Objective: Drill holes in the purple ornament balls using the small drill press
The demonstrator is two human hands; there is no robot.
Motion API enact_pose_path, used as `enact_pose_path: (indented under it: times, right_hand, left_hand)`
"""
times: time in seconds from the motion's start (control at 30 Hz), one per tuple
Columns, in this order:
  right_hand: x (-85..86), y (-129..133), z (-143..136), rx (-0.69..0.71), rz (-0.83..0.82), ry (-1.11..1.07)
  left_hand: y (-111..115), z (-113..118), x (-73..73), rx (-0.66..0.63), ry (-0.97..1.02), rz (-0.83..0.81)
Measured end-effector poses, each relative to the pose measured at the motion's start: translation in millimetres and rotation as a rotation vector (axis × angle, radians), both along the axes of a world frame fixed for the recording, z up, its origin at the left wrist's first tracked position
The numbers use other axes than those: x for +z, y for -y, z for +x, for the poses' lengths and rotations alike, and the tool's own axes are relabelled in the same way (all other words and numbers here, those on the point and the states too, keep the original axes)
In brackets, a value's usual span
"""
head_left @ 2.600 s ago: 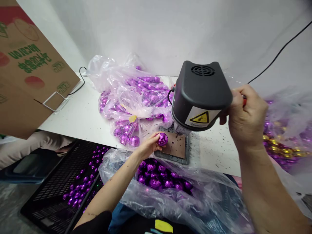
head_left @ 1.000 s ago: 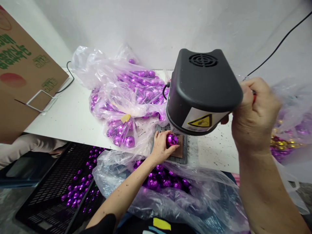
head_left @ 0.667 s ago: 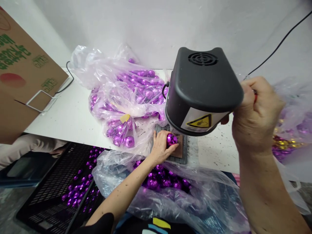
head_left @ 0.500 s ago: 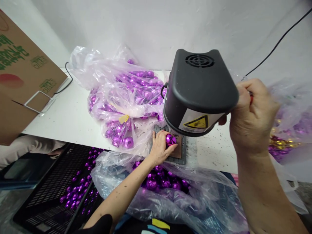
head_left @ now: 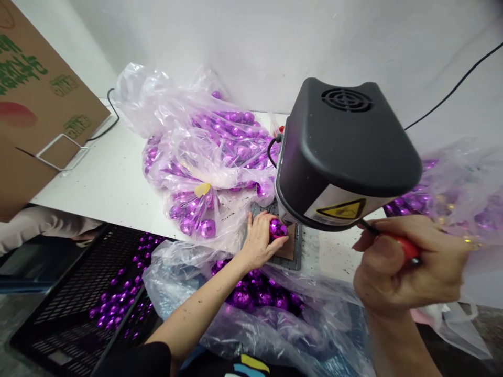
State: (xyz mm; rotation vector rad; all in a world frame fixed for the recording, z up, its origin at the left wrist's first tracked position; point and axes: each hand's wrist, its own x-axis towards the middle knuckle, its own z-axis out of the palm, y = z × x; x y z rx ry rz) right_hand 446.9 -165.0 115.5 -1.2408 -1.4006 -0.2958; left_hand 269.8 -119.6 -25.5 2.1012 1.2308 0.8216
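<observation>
A shiny purple ball point(head_left: 278, 229) is held by my left hand point(head_left: 260, 240), over the grey base plate point(head_left: 294, 261) of a black machine point(head_left: 353, 152). The machine's head, with a round vent and a yellow warning label, overhangs the ball closely; whether they touch is hidden. My right hand point(head_left: 408, 262) is wrapped round a red-knobbed lever point(head_left: 406, 250) at the machine's right side. Just below the plate, an open plastic bag point(head_left: 275, 330) holds many purple balls point(head_left: 241, 298).
Clear bags of purple balls point(head_left: 231, 133) lie left of the machine. A cardboard box point(head_left: 43, 110) stands at the far left, above a black crate point(head_left: 58, 324) with small purple balls. More bags point(head_left: 463, 183) sit at the right. A person's leg point(head_left: 43, 228) shows at the left edge.
My right hand has moved down with the lever, whose red knob now shows clearly. My left hand still holds the ball at the plate. The view has shifted slightly.
</observation>
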Motion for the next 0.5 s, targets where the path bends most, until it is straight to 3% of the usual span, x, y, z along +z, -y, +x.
enact_pose_path:
  times: [0.3, 0.5]
  right_hand:
    - [-23.0, 10, -7, -0.030, 0.044, 0.063]
    - [-47.5, 23, 1, 0.047, -0.130, 0.061]
  left_hand:
    - [0, 0, 0.1, -0.005, -0.001, 0.003]
    - [0, 0, -2.0, 0.003, -0.010, 0.014]
